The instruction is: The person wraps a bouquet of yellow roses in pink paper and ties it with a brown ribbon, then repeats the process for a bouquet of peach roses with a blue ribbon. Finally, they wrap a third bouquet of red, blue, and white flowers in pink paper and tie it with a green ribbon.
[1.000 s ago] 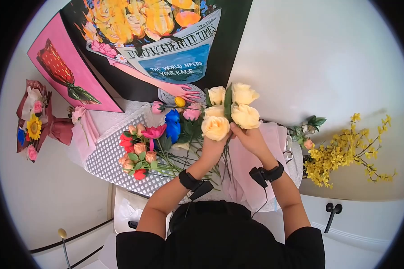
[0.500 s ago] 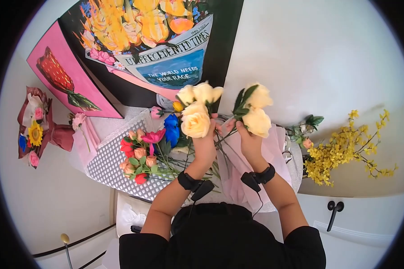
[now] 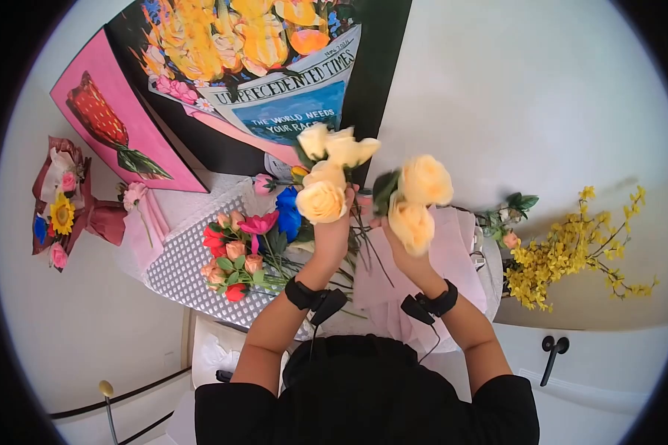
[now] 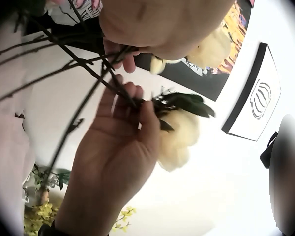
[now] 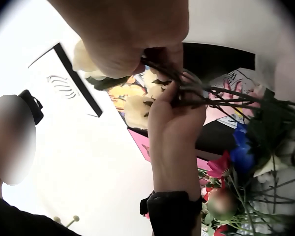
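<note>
Several cream roses (image 3: 321,202) stand above my left hand (image 3: 332,239), whose fingers grip their stems. Just to the right, my right hand (image 3: 406,256) pinches the stems of two more cream roses (image 3: 425,180), which partly cover it. In the left wrist view, thumb and fingertips of the right hand (image 4: 118,142) close on dark stems (image 4: 71,64), with a cream rose (image 4: 179,140) beyond. The right wrist view shows the left hand (image 5: 174,123) curled round stems close to the right hand (image 5: 132,29); the stems cross between them.
Red, peach, pink and blue flowers (image 3: 234,252) lie on dotted wrapping (image 3: 178,259) at left. Pale pink paper (image 3: 453,256) lies beneath the right arm. Yellow blossoms (image 3: 549,259) stand at far right, a wrapped bouquet (image 3: 63,211) at far left. Painted boards (image 3: 282,89) lean behind.
The two hands' rose heads have moved apart, the left group leftward and the right pair slightly rightward and lower. Both hands still hold stems.
</note>
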Demonstrator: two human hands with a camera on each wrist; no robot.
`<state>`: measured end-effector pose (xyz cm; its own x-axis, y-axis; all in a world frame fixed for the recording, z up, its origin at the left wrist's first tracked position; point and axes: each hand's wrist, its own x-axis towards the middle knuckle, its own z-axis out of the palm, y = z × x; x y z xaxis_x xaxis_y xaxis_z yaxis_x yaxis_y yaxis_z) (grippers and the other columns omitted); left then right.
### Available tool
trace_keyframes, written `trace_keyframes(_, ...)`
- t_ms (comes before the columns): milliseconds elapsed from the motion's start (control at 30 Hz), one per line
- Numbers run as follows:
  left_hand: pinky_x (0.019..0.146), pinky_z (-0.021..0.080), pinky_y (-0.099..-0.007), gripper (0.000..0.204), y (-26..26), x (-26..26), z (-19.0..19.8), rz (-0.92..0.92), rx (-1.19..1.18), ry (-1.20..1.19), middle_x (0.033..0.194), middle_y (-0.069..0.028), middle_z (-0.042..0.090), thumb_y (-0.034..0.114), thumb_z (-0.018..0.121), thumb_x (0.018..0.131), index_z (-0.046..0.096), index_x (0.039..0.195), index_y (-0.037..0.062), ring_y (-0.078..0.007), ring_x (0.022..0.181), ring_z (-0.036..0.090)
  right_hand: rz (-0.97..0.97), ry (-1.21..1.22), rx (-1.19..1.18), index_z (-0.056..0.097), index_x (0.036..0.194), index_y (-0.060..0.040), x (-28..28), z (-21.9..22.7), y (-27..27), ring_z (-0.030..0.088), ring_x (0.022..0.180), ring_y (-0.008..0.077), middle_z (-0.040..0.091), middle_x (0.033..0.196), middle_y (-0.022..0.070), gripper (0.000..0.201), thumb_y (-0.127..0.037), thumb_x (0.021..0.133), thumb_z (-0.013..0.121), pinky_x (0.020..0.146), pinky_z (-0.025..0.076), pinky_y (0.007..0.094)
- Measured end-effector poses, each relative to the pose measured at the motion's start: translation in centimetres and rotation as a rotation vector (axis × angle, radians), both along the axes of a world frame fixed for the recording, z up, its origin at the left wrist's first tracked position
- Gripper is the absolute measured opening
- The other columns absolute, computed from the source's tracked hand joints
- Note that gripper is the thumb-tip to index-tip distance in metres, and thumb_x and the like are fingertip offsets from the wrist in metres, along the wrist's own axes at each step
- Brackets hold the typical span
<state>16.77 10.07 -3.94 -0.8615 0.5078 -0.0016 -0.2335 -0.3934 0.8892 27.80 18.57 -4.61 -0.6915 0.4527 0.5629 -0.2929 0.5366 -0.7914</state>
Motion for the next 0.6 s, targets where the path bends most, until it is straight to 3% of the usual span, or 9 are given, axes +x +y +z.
trace_keyframes(67, 0.062, 0.049, -0.0259, 0.017, 0.3, -0.9, -2.7, -0.210, 0.044, 0.133, 0.092, -0.0042, 0.058, 0.006, 0.052, 0.087, 0.052, 0.104, 0.0018, -0.0129, 0.075, 0.058, 0.131, -0.131, -0.459, 0.052, 0.097, -0.0005, -0.9, 0.4, 0.5, 0.056, 0.083, 0.0142, 0.057, 0.089, 0.0061, 0.010, -0.003, 0.088, 0.048, 0.078, 0.047, 0.0296)
trace_keyframes(100, 0.068, 0.047, -0.0252, 0.020, -0.1, -0.7, -2.4, -0.270, -0.144, 0.312, 0.093, -0.0045, 0.057, 0.002, 0.053, 0.084, 0.052, 0.104, 0.0024, -0.0129, 0.078, 0.056, 0.172, -0.101, -0.680, 0.051, 0.093, -0.0014, -1.0, 1.2, 0.2, 0.054, 0.078, 0.0144, 0.054, 0.082, 0.0052, 0.006, -0.002, 0.088, 0.048, 0.074, 0.047, 0.0295)
trace_keyframes(133, 0.070, 0.047, -0.0248, 0.017, 0.5, -0.4, -4.2, -0.205, -0.047, 0.405, 0.086, -0.0040, 0.057, -0.001, 0.054, 0.082, 0.053, 0.099, 0.0026, -0.0123, 0.075, 0.055, 0.172, -0.100, -0.679, 0.051, 0.093, -0.0014, -1.3, 1.7, -0.1, 0.054, 0.078, 0.0144, 0.054, 0.082, 0.0052, 0.006, -0.002, 0.088, 0.048, 0.074, 0.047, 0.0295)
trace_keyframes(200, 0.064, 0.046, -0.0247, 0.013, 1.2, 0.3, -0.7, 0.129, -0.078, 0.769, 0.081, -0.0026, 0.056, 0.000, 0.054, 0.083, 0.054, 0.095, 0.0028, -0.0108, 0.069, 0.053, 0.250, 0.051, -1.137, 0.050, 0.087, -0.0026, -1.7, 2.3, -0.2, 0.051, 0.071, 0.0157, 0.051, 0.076, 0.0051, 0.003, -0.004, 0.089, 0.048, 0.069, 0.045, 0.0311)
trace_keyframes(233, 0.064, 0.046, -0.0247, 0.013, 1.2, 0.1, -1.3, 0.128, -0.076, 0.772, 0.081, -0.0026, 0.056, 0.000, 0.054, 0.083, 0.054, 0.095, 0.0028, -0.0108, 0.069, 0.053, 0.319, 0.187, -1.123, 0.054, 0.092, -0.0006, -1.7, 0.3, 0.6, 0.055, 0.071, 0.0136, 0.057, 0.081, 0.0050, 0.007, -0.006, 0.088, 0.051, 0.067, 0.045, 0.0289)
trace_keyframes(333, 0.056, 0.042, -0.0239, 0.016, 1.0, -0.5, -2.8, -0.047, -0.118, 0.135, 0.079, -0.0018, 0.054, 0.002, 0.054, 0.084, 0.055, 0.100, 0.0025, -0.0100, 0.065, 0.051, 0.133, 0.195, -0.782, 0.055, 0.090, 0.0002, -1.3, 0.3, 1.0, 0.055, 0.068, 0.0137, 0.057, 0.076, 0.0047, 0.008, -0.005, 0.088, 0.050, 0.067, 0.045, 0.0281)
trace_keyframes(433, 0.060, 0.045, -0.0235, 0.018, 0.0, 0.1, -3.3, -0.103, -0.177, 0.162, 0.083, -0.0026, 0.056, 0.005, 0.055, 0.085, 0.054, 0.102, 0.0021, -0.0112, 0.069, 0.054, -0.010, 0.052, -0.652, 0.057, 0.090, 0.0002, -1.3, 1.7, 0.7, 0.056, 0.068, 0.0129, 0.059, 0.075, 0.0042, 0.010, -0.008, 0.085, 0.057, 0.067, 0.045, 0.0260)
trace_keyframes(533, 0.072, 0.047, -0.0241, 0.024, -0.9, 1.1, -4.0, -0.117, 0.010, 0.560, 0.094, -0.0049, 0.058, 0.007, 0.055, 0.086, 0.053, 0.109, 0.0011, -0.0132, 0.082, 0.057, -0.077, -0.160, -0.545, 0.058, 0.083, -0.0017, -1.3, 2.5, 0.2, 0.054, 0.075, 0.0103, 0.060, 0.084, 0.0042, 0.011, -0.012, 0.085, 0.058, 0.066, 0.044, 0.0259)
trace_keyframes(600, 0.084, 0.045, -0.0251, 0.032, -1.5, 1.8, -1.5, -0.067, -0.079, 0.780, 0.106, -0.0060, 0.056, 0.008, 0.056, 0.086, 0.050, 0.116, 0.0003, -0.0148, 0.097, 0.054, 0.025, -0.199, -0.453, 0.054, 0.103, -0.0015, -1.9, 0.8, 0.4, 0.057, 0.079, 0.0136, 0.059, 0.093, 0.0044, 0.026, -0.008, 0.080, 0.065, 0.071, 0.047, 0.0268)
